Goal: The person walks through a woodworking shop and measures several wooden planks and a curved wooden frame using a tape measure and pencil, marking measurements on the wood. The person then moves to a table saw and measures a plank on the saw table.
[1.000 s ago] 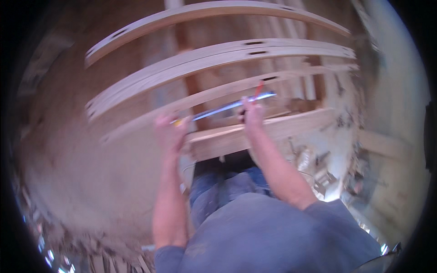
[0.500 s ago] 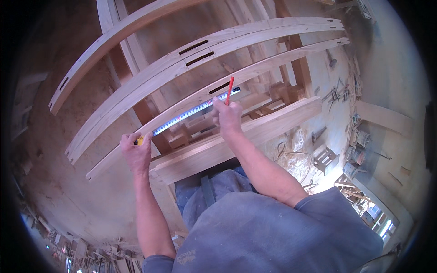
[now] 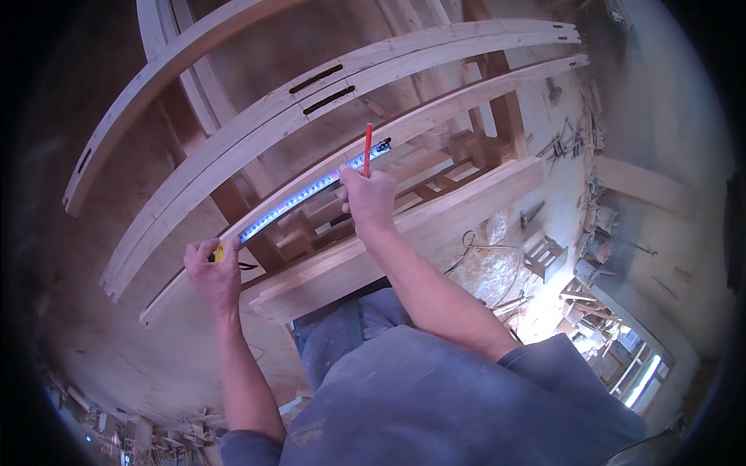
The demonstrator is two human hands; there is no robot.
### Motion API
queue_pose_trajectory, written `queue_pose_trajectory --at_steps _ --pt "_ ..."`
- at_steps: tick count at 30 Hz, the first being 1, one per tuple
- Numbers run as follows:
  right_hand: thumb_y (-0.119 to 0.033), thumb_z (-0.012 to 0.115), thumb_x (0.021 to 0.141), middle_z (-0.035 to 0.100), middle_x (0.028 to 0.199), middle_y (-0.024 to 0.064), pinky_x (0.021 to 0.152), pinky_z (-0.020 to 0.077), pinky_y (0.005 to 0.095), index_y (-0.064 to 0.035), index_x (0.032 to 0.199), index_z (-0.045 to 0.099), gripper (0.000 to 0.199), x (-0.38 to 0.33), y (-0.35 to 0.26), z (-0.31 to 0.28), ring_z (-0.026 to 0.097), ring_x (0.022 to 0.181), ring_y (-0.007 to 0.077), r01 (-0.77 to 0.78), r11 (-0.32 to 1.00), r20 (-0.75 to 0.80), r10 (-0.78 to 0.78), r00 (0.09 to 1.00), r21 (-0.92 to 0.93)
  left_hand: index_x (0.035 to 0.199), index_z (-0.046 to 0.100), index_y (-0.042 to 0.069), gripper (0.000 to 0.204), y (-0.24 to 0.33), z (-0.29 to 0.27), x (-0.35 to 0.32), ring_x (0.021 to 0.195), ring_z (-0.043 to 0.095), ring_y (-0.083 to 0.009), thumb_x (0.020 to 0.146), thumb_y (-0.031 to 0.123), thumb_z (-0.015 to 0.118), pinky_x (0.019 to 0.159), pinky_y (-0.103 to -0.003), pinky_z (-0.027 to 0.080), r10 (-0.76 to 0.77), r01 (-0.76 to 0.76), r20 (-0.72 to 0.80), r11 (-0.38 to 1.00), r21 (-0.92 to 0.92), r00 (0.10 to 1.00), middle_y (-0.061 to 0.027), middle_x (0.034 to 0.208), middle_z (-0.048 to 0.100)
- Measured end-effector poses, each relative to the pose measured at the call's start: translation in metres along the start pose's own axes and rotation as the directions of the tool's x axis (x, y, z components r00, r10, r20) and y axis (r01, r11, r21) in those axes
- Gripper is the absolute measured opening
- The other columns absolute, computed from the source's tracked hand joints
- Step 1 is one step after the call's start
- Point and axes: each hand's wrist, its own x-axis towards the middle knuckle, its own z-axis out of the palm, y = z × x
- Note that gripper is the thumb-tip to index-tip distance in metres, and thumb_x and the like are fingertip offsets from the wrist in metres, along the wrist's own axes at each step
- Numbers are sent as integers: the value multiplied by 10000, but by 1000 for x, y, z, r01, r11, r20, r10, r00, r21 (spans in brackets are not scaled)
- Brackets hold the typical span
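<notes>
— Denim and a grey-blue shirt (image 3: 435, 396) sit closest to us, with our two forearms running up from the lower edge. What do we have in the left hand (image 3: 211, 272)?

— We close it round the yellow case of a tape measure (image 3: 220, 252), fingers wrapped tight, at the low left end of the nearest curved plank (image 3: 435, 116).

— And the blade?

— We see the tape blade (image 3: 299, 196) stretched from that case up and to the right, lying along the plank's face as far as our right hand (image 3: 367, 198).

— What is the right hand doing?

— We press it down on the blade near its far end, and we pinch a red pencil (image 3: 367, 149) in the same fist; the pencil stands almost upright, its upper end rising over the plank's edge.

— What lies just under the hands?

— We have a straight thick beam (image 3: 435, 221) between our knees and the curved plank, running up to the right.

— Beyond that?

— We see two more curved planks (image 3: 233, 147) side by side, each with a dark slot (image 3: 317, 78) cut in it, and one further curved rail (image 3: 155, 74) past them. Off to the right, well apart, tools and offcuts (image 3: 544, 256) litter the sunlit floor.
</notes>
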Motion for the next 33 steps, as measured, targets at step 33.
queue_pose_trajectory --at_steps 33 --pt "-160 694 833 545 574 46 547 430 354 3 650 533 294 3 18 15 541 555 121 196 972 -115 -211 971 -130 933 762 29 271 36 7 7 940 615 -274 802 223 898 845 -411 507 -57 59 34 995 -83 998 -88 921 628"
